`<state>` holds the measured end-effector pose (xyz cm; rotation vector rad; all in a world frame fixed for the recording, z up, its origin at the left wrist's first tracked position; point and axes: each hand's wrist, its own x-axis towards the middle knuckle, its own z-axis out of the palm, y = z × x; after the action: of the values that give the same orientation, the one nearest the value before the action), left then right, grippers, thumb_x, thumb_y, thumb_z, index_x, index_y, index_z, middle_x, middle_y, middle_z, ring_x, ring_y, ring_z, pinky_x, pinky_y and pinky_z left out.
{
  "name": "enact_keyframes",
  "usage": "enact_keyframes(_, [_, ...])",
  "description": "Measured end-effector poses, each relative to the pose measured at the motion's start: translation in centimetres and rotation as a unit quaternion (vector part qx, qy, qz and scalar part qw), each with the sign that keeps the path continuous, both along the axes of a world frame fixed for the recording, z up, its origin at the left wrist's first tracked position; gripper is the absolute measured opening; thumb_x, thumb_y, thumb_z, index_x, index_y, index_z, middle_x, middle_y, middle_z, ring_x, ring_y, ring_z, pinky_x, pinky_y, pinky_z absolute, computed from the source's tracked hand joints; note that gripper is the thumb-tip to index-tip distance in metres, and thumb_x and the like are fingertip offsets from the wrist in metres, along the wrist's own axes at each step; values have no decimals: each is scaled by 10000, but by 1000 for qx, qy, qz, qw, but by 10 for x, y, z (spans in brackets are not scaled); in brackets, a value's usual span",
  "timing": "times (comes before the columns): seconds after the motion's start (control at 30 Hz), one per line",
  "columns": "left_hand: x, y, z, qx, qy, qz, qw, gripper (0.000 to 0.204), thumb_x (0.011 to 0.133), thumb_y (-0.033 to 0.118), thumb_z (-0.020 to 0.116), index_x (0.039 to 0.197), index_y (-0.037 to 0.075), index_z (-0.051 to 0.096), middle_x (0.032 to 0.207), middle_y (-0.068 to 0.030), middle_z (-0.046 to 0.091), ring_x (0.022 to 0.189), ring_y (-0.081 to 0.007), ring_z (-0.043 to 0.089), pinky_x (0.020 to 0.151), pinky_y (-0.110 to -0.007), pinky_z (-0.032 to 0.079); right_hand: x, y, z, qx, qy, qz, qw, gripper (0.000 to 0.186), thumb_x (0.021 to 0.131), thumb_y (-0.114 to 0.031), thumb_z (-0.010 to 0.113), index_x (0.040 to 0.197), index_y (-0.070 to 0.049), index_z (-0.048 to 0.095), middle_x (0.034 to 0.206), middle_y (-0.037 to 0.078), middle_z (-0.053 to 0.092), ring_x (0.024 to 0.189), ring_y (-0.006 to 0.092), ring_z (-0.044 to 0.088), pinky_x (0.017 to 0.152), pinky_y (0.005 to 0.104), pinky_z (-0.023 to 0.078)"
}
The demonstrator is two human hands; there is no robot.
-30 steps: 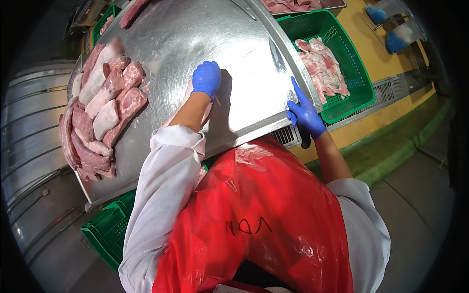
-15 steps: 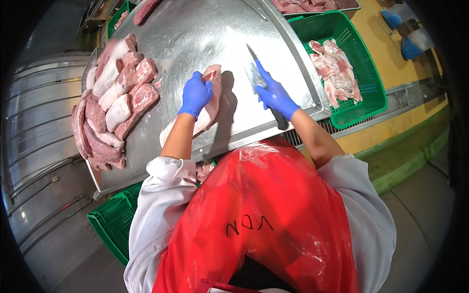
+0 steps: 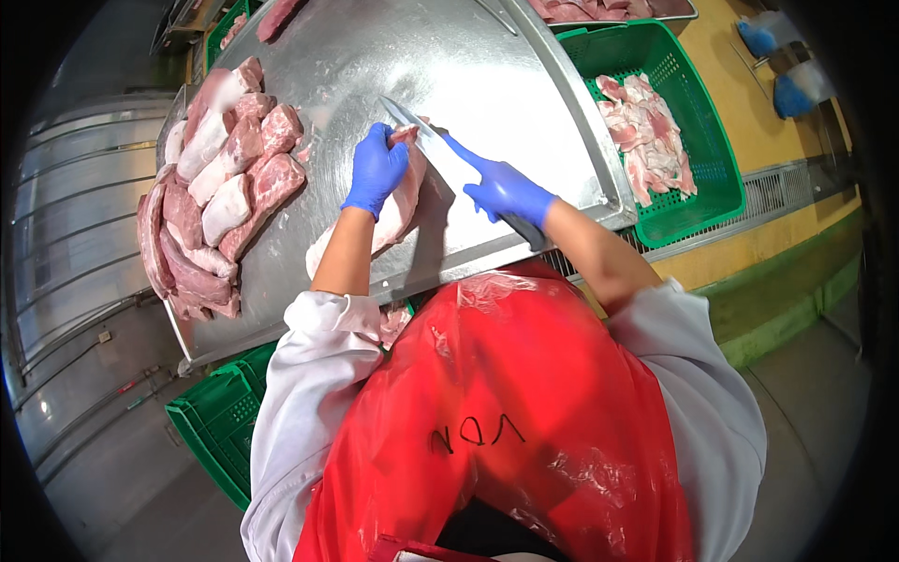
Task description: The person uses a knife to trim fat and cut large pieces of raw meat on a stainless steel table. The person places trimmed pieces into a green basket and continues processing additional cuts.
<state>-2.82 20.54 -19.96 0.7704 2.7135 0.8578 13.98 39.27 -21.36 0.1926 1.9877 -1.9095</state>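
On the steel table (image 3: 316,94), my left hand (image 3: 377,169) in a blue glove grips a long piece of pale pink meat (image 3: 401,211) near its upper end. My right hand (image 3: 506,192), also gloved, holds a knife (image 3: 434,140) by its black handle, index finger stretched along the blade. The blade lies across the top end of that piece, beside my left fingers, pointing up-left. To the left of my left hand several cuts of pork (image 3: 220,173) lie heaped along the table's edge.
A green perforated crate (image 3: 679,66) with meat trimmings stands at the right. Behind it is a steel tray (image 3: 674,9) of meat. Another green crate (image 3: 201,431) sits low at the lower left. Blue-and-white bundles (image 3: 794,89) are at the upper right; a red apron (image 3: 487,365) covers my front.
My right hand has swung up and leftward with the knife, from the table's right edge onto the meat. My left hand shifted slightly left, exposing the meat's upper end.
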Motion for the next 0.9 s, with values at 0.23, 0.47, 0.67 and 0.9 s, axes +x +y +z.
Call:
enact_keyframes(0.23, [-3,7,21,-93,61,30,993,398,895,371,661,961,-17,606,873,-310,672,862,-481,666,745,-522,518,-26,-10,8,15,4,45,999,826,910,-49,479,1608,-339,147,807,99,635,551,152,607,513,303,539])
enact_keyframes(0.47, [4,21,26,-99,101,30,989,360,873,323,651,968,-23,620,876,-295,681,859,-471,672,754,-512,524,-67,-19,5,67,32,61,995,778,909,-95,456,1612,-172,132,643,108,614,494,192,592,499,338,519])
enact_keyframes(0.67, [-44,-15,5,43,20,107,993,284,865,244,615,893,-39,622,787,-222,657,758,-338,661,678,-418,503,-2,-19,-3,41,43,110,992,781,933,-99,440,1616,-212,77,661,114,612,527,202,619,532,345,552])
enact_keyframes(0.9, [-25,8,7,195,-12,147,970,201,904,188,602,926,-12,613,745,-57,637,672,-122,590,616,-296,478,-103,-70,-31,-8,78,-30,996,764,911,-85,518,1588,-102,164,707,161,658,514,246,632,501,367,539])
